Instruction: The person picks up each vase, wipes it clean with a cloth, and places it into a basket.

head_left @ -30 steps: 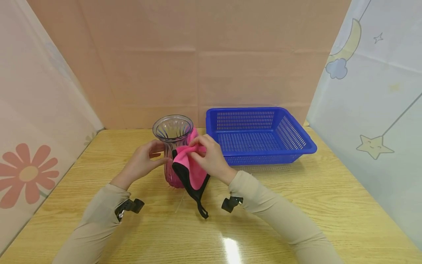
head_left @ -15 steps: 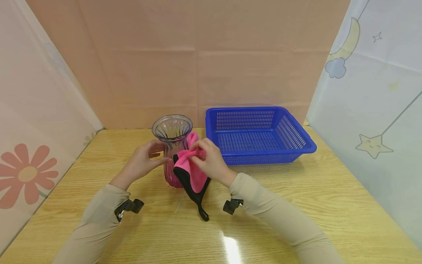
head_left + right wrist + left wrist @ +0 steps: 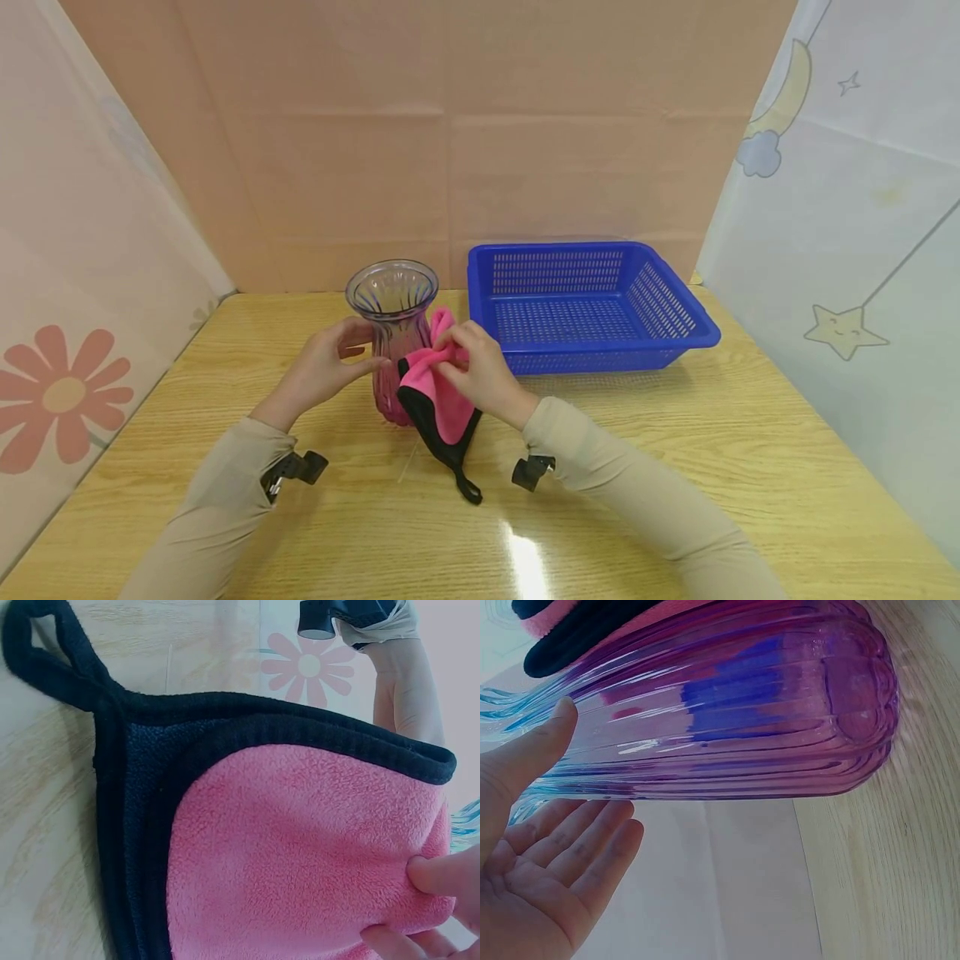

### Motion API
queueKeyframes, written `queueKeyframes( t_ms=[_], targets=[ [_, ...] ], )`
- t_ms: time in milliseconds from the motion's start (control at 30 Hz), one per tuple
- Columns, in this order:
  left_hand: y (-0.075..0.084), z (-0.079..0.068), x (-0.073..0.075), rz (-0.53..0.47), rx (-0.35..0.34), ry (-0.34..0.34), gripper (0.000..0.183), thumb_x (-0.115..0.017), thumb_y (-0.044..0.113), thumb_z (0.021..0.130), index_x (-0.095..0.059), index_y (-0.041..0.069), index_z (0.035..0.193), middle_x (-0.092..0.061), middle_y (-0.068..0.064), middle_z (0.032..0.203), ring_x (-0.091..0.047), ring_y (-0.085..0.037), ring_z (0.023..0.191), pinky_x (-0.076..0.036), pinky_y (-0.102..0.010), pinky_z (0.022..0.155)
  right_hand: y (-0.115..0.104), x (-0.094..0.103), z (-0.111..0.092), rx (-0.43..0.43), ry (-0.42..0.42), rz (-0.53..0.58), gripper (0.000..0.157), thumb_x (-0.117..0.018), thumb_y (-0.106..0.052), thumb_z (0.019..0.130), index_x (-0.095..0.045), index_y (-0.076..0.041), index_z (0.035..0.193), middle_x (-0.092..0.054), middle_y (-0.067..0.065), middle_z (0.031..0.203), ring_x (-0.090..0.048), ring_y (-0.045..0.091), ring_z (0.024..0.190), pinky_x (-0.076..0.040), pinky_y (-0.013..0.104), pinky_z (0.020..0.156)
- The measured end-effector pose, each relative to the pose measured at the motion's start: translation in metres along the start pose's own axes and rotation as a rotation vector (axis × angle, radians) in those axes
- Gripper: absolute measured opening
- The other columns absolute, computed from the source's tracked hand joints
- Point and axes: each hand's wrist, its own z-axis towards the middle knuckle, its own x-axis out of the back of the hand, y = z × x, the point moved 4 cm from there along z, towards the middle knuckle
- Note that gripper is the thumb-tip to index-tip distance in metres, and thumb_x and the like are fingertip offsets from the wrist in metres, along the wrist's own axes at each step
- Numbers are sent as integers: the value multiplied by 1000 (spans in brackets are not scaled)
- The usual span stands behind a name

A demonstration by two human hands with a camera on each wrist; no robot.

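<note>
A tall ribbed glass vase, clear bluish at its flared mouth and pink-purple toward the base, stands upright on the table. My left hand holds its left side, the thumb in front and the fingers behind. In the left wrist view the thumb lies against the glass. My right hand pinches a pink towel with black edging between thumb and fingers, at the vase's right side. The towel hangs down in a fold, its black hanging loop lowest. Part of the vase is hidden behind the towel.
A blue slotted plastic basket stands on the wooden table behind and right of my right hand. A peach cloth backdrop closes off the rear, and patterned sheets hang on both sides.
My right hand has shifted slightly right and down with the towel, uncovering a little more of the vase's side. The left hand and the vase have stayed nearly still.
</note>
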Motion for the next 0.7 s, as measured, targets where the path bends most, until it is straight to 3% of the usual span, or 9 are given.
queueKeyframes(
  t_ms=[333, 533, 700],
  targets=[
    [1, -1, 1, 11, 27, -7, 56, -70, 24, 84, -47, -1, 129, -54, -24, 130, -53, -41, 120, -46, -51, 99, 1, -1, -4, -32, -52, -15, 15, -70, 1, 79, -58, -4, 86, -53, 10, 84, -51, 19, 80, -55, 27, 69],
    [3, -1, 1, 22, 25, -2, 56, -70, 22, 83, -48, -2, 128, -55, -24, 130, -53, -40, 120, -47, -50, 99, 3, -3, -4, -55, -100, -43, 16, -70, 0, 79, -56, -6, 86, -51, 9, 84, -46, 18, 78, -41, 17, 61],
    [3, -2, 1, 19, 26, -6, 56, -70, 22, 84, -47, -2, 129, -54, -24, 130, -53, -41, 120, -46, -51, 99, 3, -3, -5, -53, -108, -44, 15, -69, 0, 79, -56, -5, 86, -52, 10, 85, -49, 21, 80, -49, 26, 65]
  ],
)
